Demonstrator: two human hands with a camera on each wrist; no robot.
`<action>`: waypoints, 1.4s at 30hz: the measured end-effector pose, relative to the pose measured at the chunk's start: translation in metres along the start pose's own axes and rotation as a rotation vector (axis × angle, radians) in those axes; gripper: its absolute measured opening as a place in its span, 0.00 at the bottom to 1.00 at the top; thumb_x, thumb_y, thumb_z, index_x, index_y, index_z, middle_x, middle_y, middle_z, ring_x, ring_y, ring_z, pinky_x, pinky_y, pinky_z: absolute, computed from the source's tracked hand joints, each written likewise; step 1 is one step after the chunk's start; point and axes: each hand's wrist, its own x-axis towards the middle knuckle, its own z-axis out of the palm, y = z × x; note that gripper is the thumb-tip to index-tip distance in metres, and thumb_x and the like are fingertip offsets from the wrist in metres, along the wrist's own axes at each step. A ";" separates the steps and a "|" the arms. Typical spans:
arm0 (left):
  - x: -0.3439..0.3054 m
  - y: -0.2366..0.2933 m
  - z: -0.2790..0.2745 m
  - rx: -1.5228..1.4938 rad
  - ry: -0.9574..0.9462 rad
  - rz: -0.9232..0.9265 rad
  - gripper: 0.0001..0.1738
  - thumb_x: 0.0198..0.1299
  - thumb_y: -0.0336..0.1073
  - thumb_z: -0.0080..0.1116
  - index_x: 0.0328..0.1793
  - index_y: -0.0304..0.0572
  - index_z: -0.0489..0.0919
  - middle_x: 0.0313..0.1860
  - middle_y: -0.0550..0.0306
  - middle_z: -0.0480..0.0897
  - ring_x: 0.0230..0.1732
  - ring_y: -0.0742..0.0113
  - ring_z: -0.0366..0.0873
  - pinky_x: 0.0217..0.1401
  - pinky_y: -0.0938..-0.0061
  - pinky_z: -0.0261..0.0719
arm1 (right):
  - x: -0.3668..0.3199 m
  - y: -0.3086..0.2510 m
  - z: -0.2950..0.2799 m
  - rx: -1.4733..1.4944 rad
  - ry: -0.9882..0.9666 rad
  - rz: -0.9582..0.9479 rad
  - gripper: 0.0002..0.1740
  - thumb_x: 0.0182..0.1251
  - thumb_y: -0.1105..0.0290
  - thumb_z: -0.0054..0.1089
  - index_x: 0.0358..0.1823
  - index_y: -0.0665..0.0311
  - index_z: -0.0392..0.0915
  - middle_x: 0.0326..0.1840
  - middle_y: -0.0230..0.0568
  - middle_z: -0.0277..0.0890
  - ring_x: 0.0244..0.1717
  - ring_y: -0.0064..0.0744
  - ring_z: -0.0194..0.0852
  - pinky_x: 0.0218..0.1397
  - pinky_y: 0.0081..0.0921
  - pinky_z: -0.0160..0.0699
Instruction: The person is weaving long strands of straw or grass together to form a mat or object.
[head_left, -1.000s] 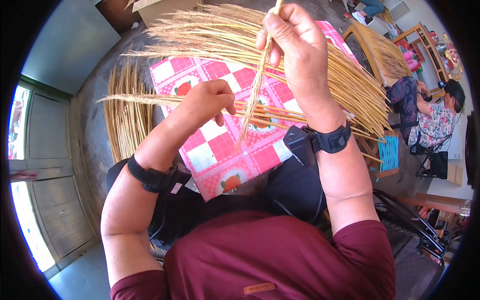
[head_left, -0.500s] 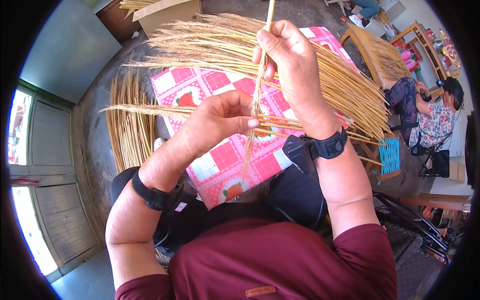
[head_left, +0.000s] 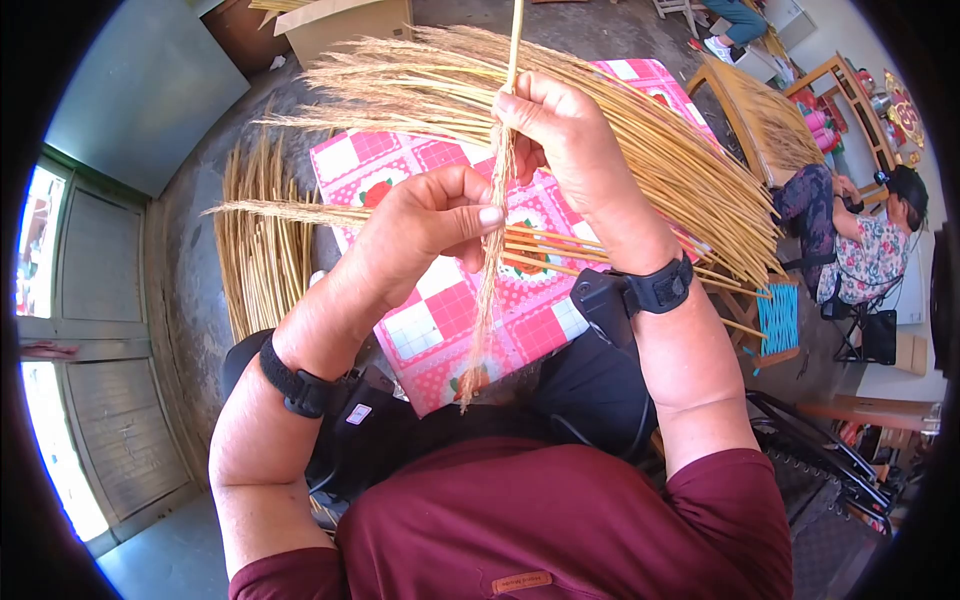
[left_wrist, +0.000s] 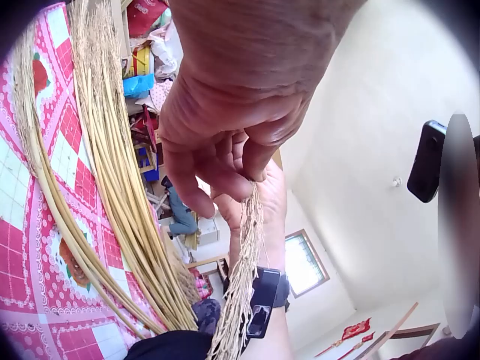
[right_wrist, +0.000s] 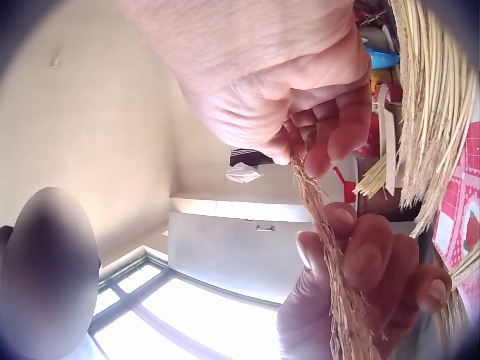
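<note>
My right hand [head_left: 575, 145] pinches a dry plumed grass stalk [head_left: 485, 310] near the base of its feathery head. The bare stem rises above the fingers, and the plume hangs down toward my lap. Lower on that plume, my left hand [head_left: 425, 230] pinches it between thumb and fingers. Close up in the right wrist view, the plume [right_wrist: 337, 292] runs from the right fingertips down past the left thumb. A few loose stalks [head_left: 565, 250] lie on the pink checked tablecloth [head_left: 440, 305] under the hands.
A large pile of plumed stalks [head_left: 660, 150] spreads across the table's far side. More stalks [head_left: 265, 255] stand bundled on the floor at left. A cardboard box [head_left: 340, 35] is beyond the table. A person [head_left: 865, 235] sits at right, near a blue-woven stool [head_left: 778, 318].
The left hand has moved right and taken hold of the plume. My right hand has come down and slightly left with the stalk, so the plume hangs lower.
</note>
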 end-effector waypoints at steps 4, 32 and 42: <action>-0.001 0.002 0.002 -0.009 0.026 -0.008 0.07 0.63 0.35 0.60 0.38 0.41 0.77 0.27 0.65 0.77 0.23 0.77 0.72 0.28 0.83 0.71 | -0.001 -0.002 -0.001 0.032 -0.006 0.010 0.11 0.70 0.61 0.53 0.35 0.61 0.74 0.24 0.29 0.74 0.19 0.15 0.68 0.22 0.13 0.69; -0.003 -0.003 0.003 -0.027 -0.138 -0.074 0.11 0.69 0.40 0.51 0.42 0.39 0.78 0.28 0.64 0.79 0.26 0.77 0.74 0.33 0.82 0.72 | -0.002 0.001 0.002 0.042 -0.043 0.024 0.09 0.70 0.61 0.55 0.37 0.59 0.75 0.24 0.27 0.75 0.19 0.11 0.65 0.22 0.10 0.61; -0.004 -0.005 0.003 0.024 -0.099 -0.143 0.10 0.69 0.39 0.52 0.44 0.40 0.77 0.30 0.63 0.80 0.29 0.76 0.77 0.36 0.82 0.75 | -0.004 0.001 0.006 0.011 -0.068 0.022 0.10 0.71 0.60 0.53 0.37 0.59 0.75 0.23 0.25 0.73 0.20 0.10 0.64 0.23 0.10 0.60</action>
